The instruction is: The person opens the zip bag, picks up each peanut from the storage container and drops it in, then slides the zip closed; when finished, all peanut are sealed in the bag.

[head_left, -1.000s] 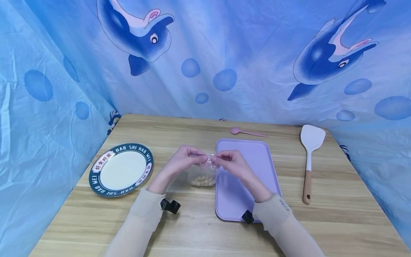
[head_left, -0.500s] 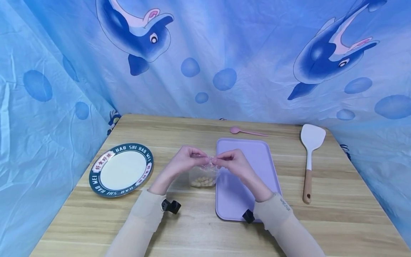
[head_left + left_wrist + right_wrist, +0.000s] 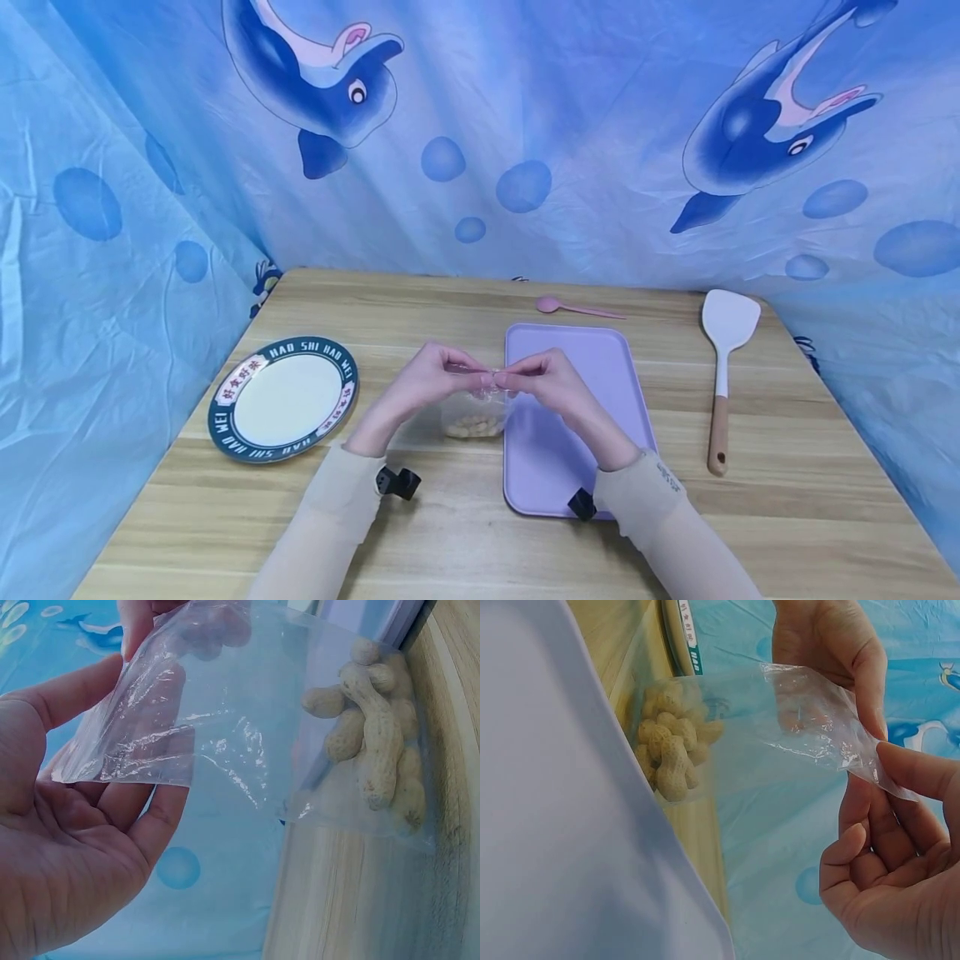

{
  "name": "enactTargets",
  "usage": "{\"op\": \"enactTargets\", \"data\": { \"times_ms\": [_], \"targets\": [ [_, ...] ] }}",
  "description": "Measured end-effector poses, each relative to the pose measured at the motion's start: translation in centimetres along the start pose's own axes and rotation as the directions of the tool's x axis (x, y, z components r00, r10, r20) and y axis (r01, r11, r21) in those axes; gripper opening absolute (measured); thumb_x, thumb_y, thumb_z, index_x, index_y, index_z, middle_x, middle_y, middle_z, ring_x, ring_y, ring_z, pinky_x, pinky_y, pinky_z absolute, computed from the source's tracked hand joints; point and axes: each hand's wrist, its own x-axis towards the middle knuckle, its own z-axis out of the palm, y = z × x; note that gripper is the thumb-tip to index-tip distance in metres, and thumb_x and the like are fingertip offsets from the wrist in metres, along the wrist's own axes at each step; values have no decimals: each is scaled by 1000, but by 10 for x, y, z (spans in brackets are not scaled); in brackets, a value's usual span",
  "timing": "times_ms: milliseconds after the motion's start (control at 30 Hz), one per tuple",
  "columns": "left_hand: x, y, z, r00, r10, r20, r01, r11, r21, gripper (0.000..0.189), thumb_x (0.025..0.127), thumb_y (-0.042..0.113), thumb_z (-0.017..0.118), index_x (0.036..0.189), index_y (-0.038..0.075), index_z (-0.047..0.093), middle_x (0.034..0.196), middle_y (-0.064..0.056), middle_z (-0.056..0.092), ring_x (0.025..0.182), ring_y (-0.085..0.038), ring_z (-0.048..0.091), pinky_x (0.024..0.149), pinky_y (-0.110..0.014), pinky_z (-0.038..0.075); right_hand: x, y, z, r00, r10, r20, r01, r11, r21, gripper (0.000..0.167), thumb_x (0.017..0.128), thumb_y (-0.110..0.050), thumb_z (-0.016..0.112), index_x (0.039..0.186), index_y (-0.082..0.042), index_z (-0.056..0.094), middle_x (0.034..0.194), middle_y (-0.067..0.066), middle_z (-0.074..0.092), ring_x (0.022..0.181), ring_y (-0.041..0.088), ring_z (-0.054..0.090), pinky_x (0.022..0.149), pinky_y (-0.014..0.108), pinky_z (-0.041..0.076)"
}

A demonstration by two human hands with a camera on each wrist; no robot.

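Note:
A clear plastic bag point(image 3: 247, 742) stands upright over the wooden table, its top edge pinched by both hands. Several unshelled peanuts point(image 3: 375, 742) lie at its bottom, also plain in the right wrist view as a heap of peanuts point(image 3: 671, 742). My left hand point(image 3: 438, 373) grips the bag's mouth between thumb and fingers from the left. From the other side my right hand point(image 3: 546, 379) pinches the same edge, the thumbs nearly meeting in the middle. Behind the film, the left hand's fingers point(image 3: 161, 817) support the bag's top.
Beside the bag, a purple tray point(image 3: 577, 467) lies partly under the right forearm. To the left is a plate point(image 3: 285, 398) with a dark green lettered rim. A pink spoon point(image 3: 548, 305) lies behind the tray, and a white spatula point(image 3: 722, 358) with a wooden handle sits far right.
Both hands have drawn closer together along the bag's top edge, their thumbs and fingertips now nearly meeting. The bag stays in place, and the plate, tray and utensils have not moved.

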Motion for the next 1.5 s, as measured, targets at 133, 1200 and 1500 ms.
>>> {"op": "enactTargets", "data": {
  "times_ms": [133,1200,1500],
  "targets": [
    [0,0,0,1000,11,0,-11,1000,21,18,90,7,72,104,-4,74,92,-13,75,79,-26,73,90,-41,55,0,0,1,1000,-5,-10,4,1000,-13,18,88,-5,74,97,11,74,81,9,75,72,13,67,76,30,54],
    [1,0,4,997,9,-79,-4,998,67,16,91,7,69,102,-5,73,95,-14,75,85,-24,72,82,-36,57,1,3,12,984,-169,-49,150,953,-263,12,88,-10,75,91,2,77,72,6,70,61,12,54,54,21,40],
    [0,2,1,998,-6,-59,12,994,105,14,90,6,69,99,-3,74,90,-13,74,80,-26,72,82,-50,57,0,2,8,991,-104,-86,80,966,-247,12,87,-7,74,91,4,76,75,7,73,65,12,62,58,24,47]
  ]
}}
